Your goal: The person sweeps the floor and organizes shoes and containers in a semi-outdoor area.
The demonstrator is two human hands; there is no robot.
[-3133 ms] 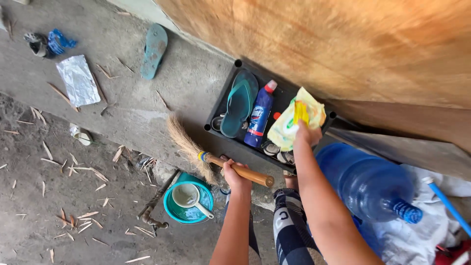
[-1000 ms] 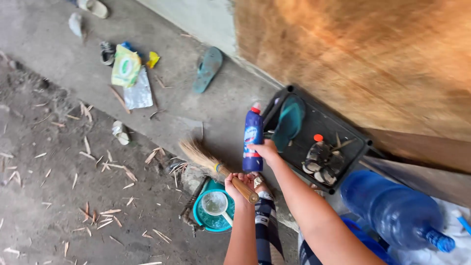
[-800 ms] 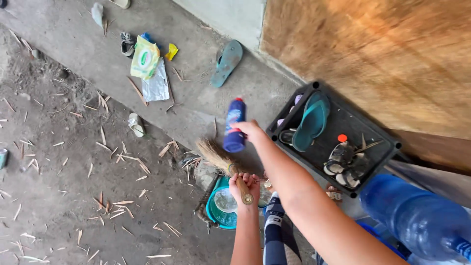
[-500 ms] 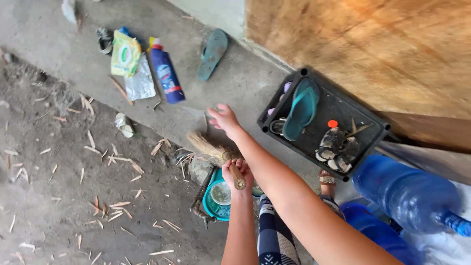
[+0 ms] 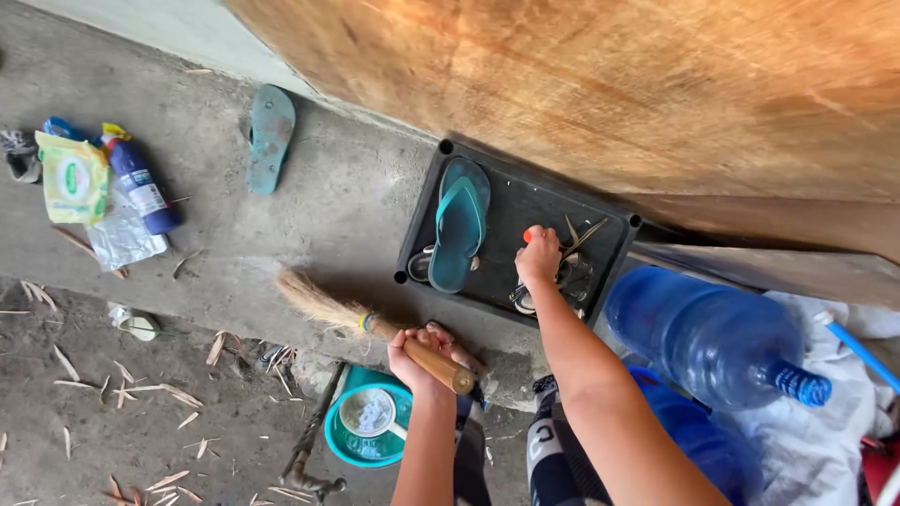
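A rough concrete ledge [image 5: 319, 215] runs across the frame below a big plywood board [image 5: 609, 84], with bare dirt and dry leaf scraps along the bottom left. Centre frame sits a black plastic tray [image 5: 506, 272], and the right hand [image 5: 538, 260] is down inside it, fingers curled over a tangle of small dark sandals [image 5: 572, 281] beside an orange cap [image 5: 532, 231]; whether it actually grips anything, I cannot tell. A teal flip-flop [image 5: 459, 223] lies in the tray's left half. The left hand [image 5: 412, 349] is clenched round the wooden handle of a soft grass broom [image 5: 328, 305], bristles resting on the ledge. Far upper left, a blue bleach bottle [image 5: 139, 183] and a yellow-green pouch [image 5: 73, 178] lie out on the concrete, near a lone slipper [image 5: 270, 136]. So the tray looks partly emptied, with footwear left inside. A blue water jug [image 5: 712, 337] lies at right.
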